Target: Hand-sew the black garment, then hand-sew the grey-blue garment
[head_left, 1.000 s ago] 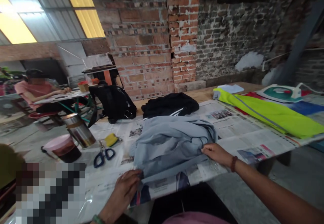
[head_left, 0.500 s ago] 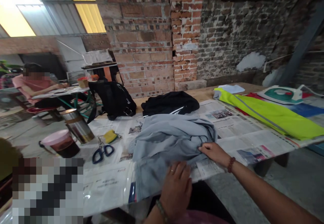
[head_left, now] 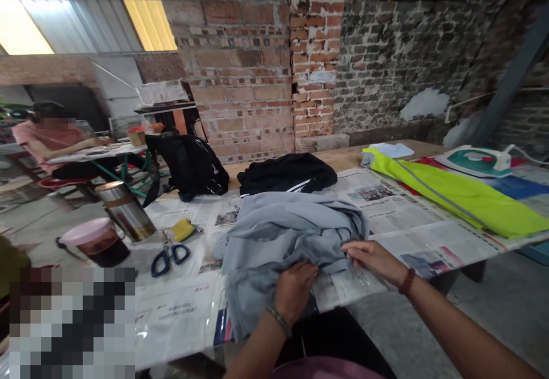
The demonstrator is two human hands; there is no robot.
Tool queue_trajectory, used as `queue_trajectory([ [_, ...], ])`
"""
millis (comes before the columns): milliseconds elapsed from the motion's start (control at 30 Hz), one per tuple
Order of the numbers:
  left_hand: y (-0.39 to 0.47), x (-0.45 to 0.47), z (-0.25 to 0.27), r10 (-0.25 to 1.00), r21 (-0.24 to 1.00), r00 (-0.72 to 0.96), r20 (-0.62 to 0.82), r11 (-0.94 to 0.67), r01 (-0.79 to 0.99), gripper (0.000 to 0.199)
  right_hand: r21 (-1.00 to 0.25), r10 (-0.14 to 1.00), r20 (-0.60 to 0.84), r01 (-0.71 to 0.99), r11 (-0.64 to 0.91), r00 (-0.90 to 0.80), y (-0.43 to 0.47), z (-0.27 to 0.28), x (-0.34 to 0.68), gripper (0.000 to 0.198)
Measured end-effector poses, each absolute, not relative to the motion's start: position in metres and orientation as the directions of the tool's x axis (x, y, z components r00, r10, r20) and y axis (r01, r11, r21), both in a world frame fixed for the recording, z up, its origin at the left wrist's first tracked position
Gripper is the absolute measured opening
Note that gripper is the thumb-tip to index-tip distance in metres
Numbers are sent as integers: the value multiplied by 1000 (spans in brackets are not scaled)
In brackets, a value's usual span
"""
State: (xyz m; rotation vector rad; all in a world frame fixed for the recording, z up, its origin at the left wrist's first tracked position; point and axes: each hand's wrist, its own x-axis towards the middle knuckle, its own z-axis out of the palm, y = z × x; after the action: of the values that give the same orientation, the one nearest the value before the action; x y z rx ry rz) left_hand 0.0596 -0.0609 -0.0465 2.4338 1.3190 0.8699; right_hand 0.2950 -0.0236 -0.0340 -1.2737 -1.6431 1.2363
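One grey cloth (head_left: 266, 239) lies at twelve o'clock, bunched, neither flat nor folded, the left hand (head_left: 295, 288) on its six-o'clock side, grip unclear, the right hand (head_left: 372, 260), apart from it, pinching its four-o'clock edge.

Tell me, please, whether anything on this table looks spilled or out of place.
Nothing looks spilled. One thing seems slightly odd: the cup of dark liquid stands on the same table as the grey fabric, which a spill might stain.
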Motion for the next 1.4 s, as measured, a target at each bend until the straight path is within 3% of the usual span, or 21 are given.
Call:
queue_trajectory([
  [167,-57,58,-41,898,697,286,335,-440,566,18,-987,995,89,129,93,-39,-51,-28,295,43],
  [300,-59,55,-38,944,826,168,284,-330,457,15,-985,987,37,164,63,-154,-80,-36,265,37],
  [400,-66,53,-34,967,872,105,231,-254,419,16,-914,956,171,324,244,-237,-94,-48,236,27],
  [533,-71,49,-35,970,889,111,217,-243,389,18,-734,880,404,485,475,-251,-99,-62,213,25],
  [800,-72,48,-40,963,891,74,260,-269,366,16,-572,871,408,667,477,-274,-98,-70,206,29],
  [1067,-74,49,-39,953,878,78,294,-301,371,15,-532,903,364,745,401,-227,-97,-67,202,29],
  [1400,-75,49,-35,939,867,99,330,-342,363,11,-598,928,349,731,330,-134,-91,-72,188,28],
])
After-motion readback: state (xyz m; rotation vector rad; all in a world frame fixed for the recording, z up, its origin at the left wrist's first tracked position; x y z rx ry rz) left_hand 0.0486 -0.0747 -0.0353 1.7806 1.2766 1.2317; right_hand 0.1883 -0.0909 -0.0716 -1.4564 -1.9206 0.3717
